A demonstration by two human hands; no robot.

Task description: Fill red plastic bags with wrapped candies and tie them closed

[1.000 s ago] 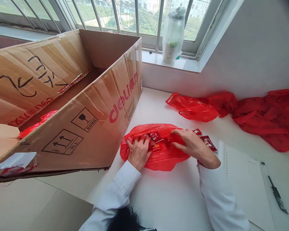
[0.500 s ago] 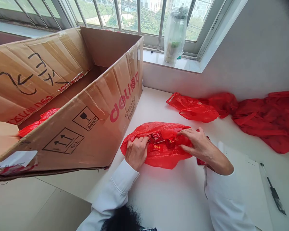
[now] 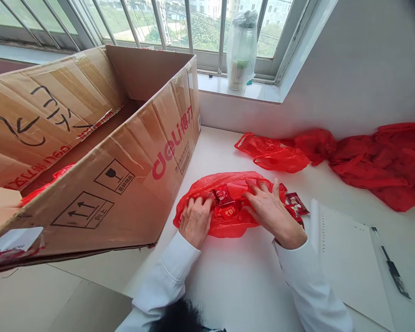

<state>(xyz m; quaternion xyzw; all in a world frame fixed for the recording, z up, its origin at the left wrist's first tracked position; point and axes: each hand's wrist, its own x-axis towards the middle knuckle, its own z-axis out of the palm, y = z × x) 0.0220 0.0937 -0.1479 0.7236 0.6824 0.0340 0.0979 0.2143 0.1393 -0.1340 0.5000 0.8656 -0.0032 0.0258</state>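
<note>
A red plastic bag (image 3: 233, 230) lies spread open on the white table, with several small red wrapped packets (image 3: 224, 196) inside. My left hand (image 3: 196, 222) is at the bag's left side, its fingers curled over the rim and gripping the plastic; the fingertips are partly hidden inside. Over the bag's right side, my right hand (image 3: 270, 207) has its fingers spread among the plastic and packets, with nothing visibly held. Just right of that hand, a few dark red packets (image 3: 297, 203) lie on the table, partly covered by it.
A large open cardboard box (image 3: 141, 170) stands at the left, with red plastic inside. More red bags (image 3: 280, 154) lie along the wall, beside a heap of dark red bags (image 3: 383, 161). A notebook (image 3: 352, 263) and pen (image 3: 394, 272) are at the right. A wrapped jar (image 3: 241, 55) stands on the windowsill.
My right hand has shifted left and its fingers have spread, uncovering more of the packets at its right. My left hand stays at the bag's left rim. The view has shifted slightly.
</note>
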